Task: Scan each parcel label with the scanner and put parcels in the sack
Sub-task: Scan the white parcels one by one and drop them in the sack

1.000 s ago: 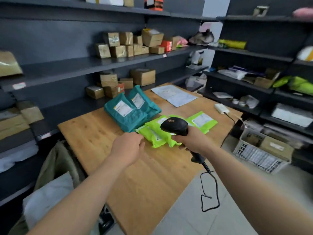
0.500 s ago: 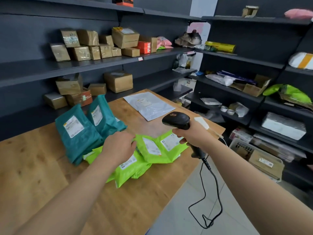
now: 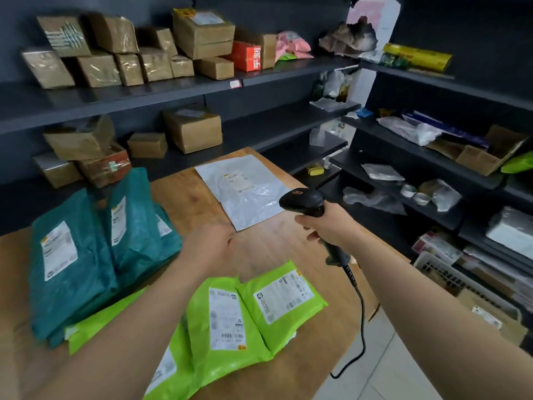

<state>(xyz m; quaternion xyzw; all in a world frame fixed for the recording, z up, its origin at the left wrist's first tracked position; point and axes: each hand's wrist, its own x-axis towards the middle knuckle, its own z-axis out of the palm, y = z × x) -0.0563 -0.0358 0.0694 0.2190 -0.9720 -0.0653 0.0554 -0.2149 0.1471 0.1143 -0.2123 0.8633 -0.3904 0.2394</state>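
i'm gripping the black scanner [image 3: 302, 201] in my right hand [image 3: 327, 226], fingers wrapped round its handle, head pointing out to the left over the far right part of the wooden table [image 3: 274, 249]. its cable [image 3: 359, 321] is dangling down past the table edge toward the floor.

my left hand [image 3: 209, 245] is hovering above the middle of the table, not touching any parcel. it's coming out blurry, so i honestly can't tell if the fingers are curled or straight, but nothing is showing in it.

the parcels are all sitting on the table. two lime green ones are lying label up right below my hands, one [image 3: 227, 313] overlapping the other [image 3: 284, 298] side by side. more green mailers [image 3: 95, 327] are peeking out from under my left forearm. to the left, teal bags [image 3: 66, 255] are leaning in a stack, white labels facing me. a flat grey mailer [image 3: 245, 194] is lying at the far end of the table, just beside the scanner's head.

behind the table, dark shelves [image 3: 173, 88] are holding a bunch of cardboard boxes [image 3: 202, 33], and a white basket [image 3: 450, 281] is sitting on the floor to the right.
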